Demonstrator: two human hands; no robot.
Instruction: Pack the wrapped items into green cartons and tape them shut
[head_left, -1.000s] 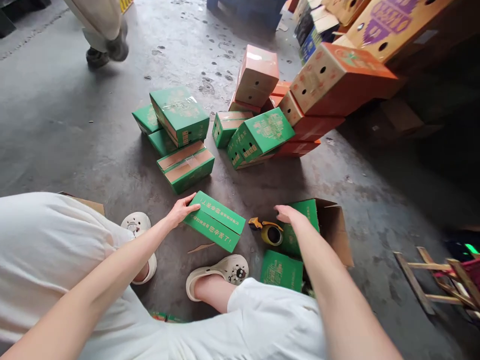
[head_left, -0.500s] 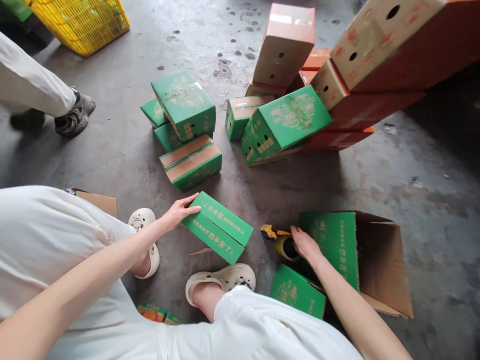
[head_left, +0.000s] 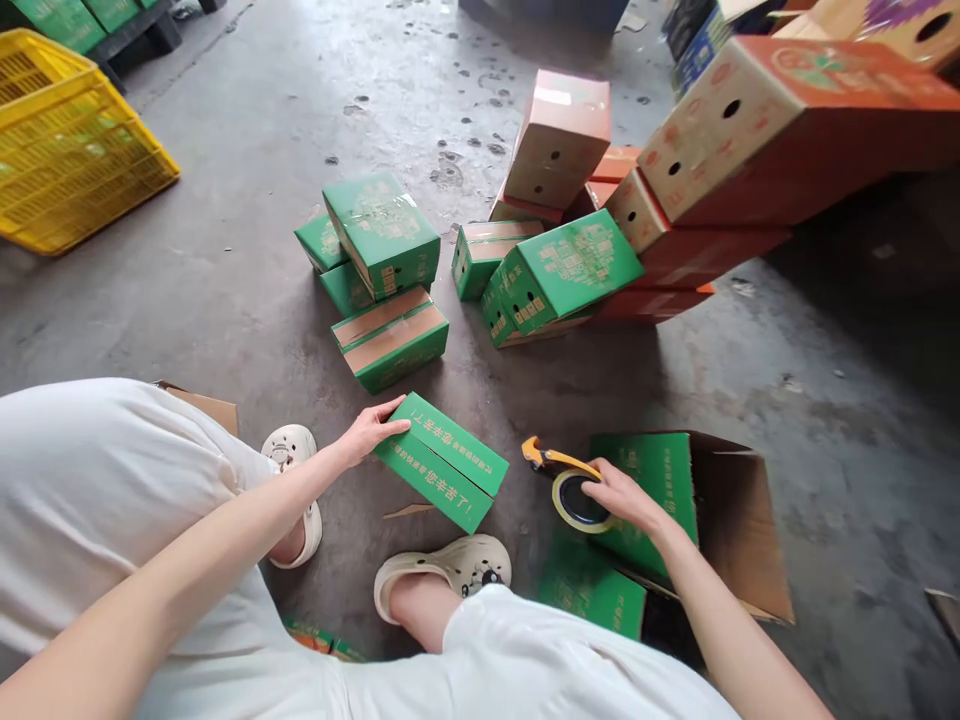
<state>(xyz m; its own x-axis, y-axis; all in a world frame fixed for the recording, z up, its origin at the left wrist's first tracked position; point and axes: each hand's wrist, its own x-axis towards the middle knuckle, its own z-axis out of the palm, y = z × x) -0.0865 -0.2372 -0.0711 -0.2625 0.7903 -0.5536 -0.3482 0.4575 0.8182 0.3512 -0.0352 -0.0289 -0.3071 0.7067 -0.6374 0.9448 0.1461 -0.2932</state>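
My left hand (head_left: pixel 375 430) grips the far left corner of a small green cardboard box (head_left: pixel 442 465), thumb on its top. A seam runs along that top between two printed flaps, with no tape visible on it. To the right, my right hand (head_left: pixel 619 495) is closed around a tape dispenser (head_left: pixel 562 458) with an orange frame and a roll of tape on it. The dispenser is apart from the box, in front of a large open green carton (head_left: pixel 645 465). Another green box (head_left: pixel 589 590) lies below my right hand.
Green boxes (head_left: pixel 382 235) are stacked ahead, with more green boxes (head_left: pixel 566 265) right of them. Behind stand tall red and white cartons (head_left: pixel 720 150). A yellow crate (head_left: pixel 82 150) sits at far left. My white clogs (head_left: pixel 476 565) flank the small box.
My right hand has lifted and turned the tape dispenser, so its roll now faces up. My left hand stays on the box. The other person's legs have left the view.
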